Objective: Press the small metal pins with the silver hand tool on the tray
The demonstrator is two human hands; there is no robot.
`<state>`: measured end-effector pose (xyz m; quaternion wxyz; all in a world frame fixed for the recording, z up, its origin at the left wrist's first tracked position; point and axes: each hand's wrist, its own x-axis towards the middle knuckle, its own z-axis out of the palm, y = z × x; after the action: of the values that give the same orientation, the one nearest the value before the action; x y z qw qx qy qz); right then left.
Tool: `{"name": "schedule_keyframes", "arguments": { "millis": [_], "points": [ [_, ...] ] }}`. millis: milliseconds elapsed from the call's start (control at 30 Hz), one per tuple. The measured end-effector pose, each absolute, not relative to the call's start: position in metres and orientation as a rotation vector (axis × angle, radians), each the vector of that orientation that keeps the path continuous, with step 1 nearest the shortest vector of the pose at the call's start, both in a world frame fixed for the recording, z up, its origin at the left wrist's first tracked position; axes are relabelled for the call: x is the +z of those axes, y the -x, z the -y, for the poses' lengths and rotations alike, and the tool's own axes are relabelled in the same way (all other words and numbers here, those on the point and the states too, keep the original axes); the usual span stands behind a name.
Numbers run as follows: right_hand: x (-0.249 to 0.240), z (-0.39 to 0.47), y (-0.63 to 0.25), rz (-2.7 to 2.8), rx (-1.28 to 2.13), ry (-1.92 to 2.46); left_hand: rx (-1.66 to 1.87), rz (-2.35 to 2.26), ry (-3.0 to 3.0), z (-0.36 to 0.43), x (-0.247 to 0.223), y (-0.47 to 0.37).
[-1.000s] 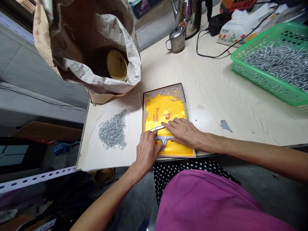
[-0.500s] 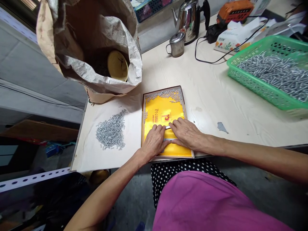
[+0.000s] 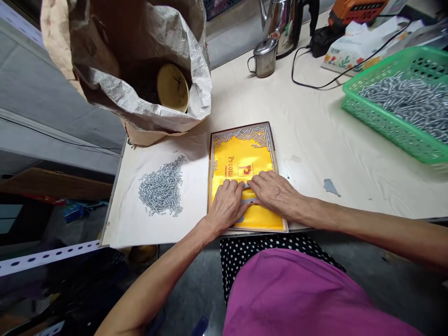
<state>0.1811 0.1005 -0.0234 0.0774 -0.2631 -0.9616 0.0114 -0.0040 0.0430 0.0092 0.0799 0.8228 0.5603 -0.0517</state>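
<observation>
A shallow tray (image 3: 209,196) with a yellow printed bottom lies at the table's front edge. Small silvery metal pins (image 3: 245,134) lie in it, mostly along its far side and far corners. My left hand (image 3: 227,203) and my right hand (image 3: 275,193) are both over the near half of the tray. Fingers and thumbs of both are closed on a narrow grey strip (image 3: 249,200) that lies crosswise between them. Most of the strip is covered by my fingers, so its exact kind cannot be made out.
Loose pins (image 3: 161,189) form a heap on the table, left of the tray. Behind it stands an open sack (image 3: 168,126) with a yellow bowl (image 3: 171,88) inside. On the right is a green basket (image 3: 388,130) of pins. A lidded metal cup (image 3: 265,60) and kettle (image 3: 282,23) stand farther back.
The view has shifted slightly, so the tray, basket and cup appear a little farther right. Both hands keep their hold on the strip, with hardly any movement over the tray.
</observation>
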Motion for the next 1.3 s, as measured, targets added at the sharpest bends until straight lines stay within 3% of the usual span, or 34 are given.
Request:
{"name": "schedule_keyframes", "arguments": {
  "millis": [267,667,833,967,1033,1133,1200,1300],
  "points": [
    [-0.037,-0.095,-0.18,2.925,0.131,0.667,-0.215,-1.655,-2.388,-0.044,0.004,0.002],
    [-0.034,-0.136,-0.19,2.893,0.251,0.617,0.07,-1.685,-2.528,-0.019,-0.006,0.002],
    [-0.036,-0.163,-0.175,2.876,0.173,0.603,-0.077,-1.568,-2.589,-0.015,-0.007,-0.007],
    [-0.035,-0.172,-0.167,2.884,0.073,0.672,0.035,-1.591,-2.562,-0.014,-0.005,0.001],
    [-0.037,-0.171,-0.168,2.885,0.043,0.703,0.132,-1.758,-2.495,-0.015,-0.003,0.022],
    [-0.042,-0.165,-0.169,2.861,0.043,0.722,0.183,-2.398,-2.153,-0.022,-0.001,0.075],
    [-0.046,-0.162,-0.17,2.835,0.078,0.728,0.086,-2.7,-1.907,-0.028,0.0,0.113],
    [-0.051,-0.159,-0.169,2.803,0.121,0.726,-0.148,-2.783,-1.744,-0.035,-0.004,0.15]
  ]
}}
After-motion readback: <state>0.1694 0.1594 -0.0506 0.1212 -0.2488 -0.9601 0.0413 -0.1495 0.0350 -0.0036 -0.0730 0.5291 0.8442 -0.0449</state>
